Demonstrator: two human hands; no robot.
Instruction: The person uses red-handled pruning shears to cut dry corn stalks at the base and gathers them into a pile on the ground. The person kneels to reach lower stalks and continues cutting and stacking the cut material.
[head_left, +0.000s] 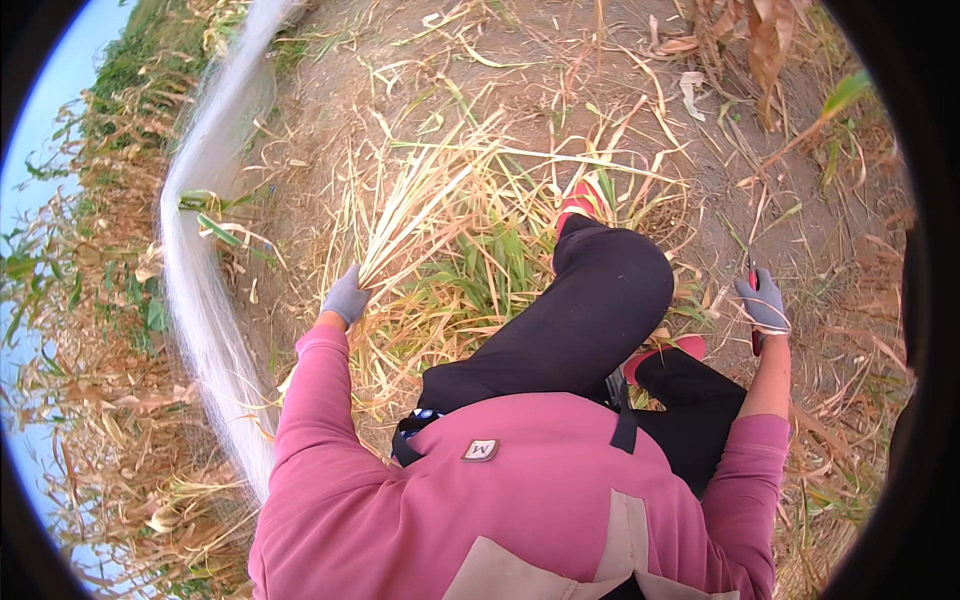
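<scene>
My left hand (347, 295), in a grey work glove, grips the lower ends of a bundle of dry straw-coloured stalks (420, 202). The bundle fans out away from me, above a pile of cut stalks and green leaves (495, 270) on the ground. Off to my right side, my right hand (763, 301), gloved in the same grey, is closed around a red-handled hand tool (754, 277). A thin dark tip points away from me past the fingers; the tool's exact kind is unclear. A thin dry strand lies across that wrist.
White netting (206, 285) runs along the left, with dry maize plants (112, 360) behind it. My bent leg (570, 315) and a red shoe (581, 201) are beside the pile. Dry leaves (772, 45) hang at the upper right over bare soil (330, 97).
</scene>
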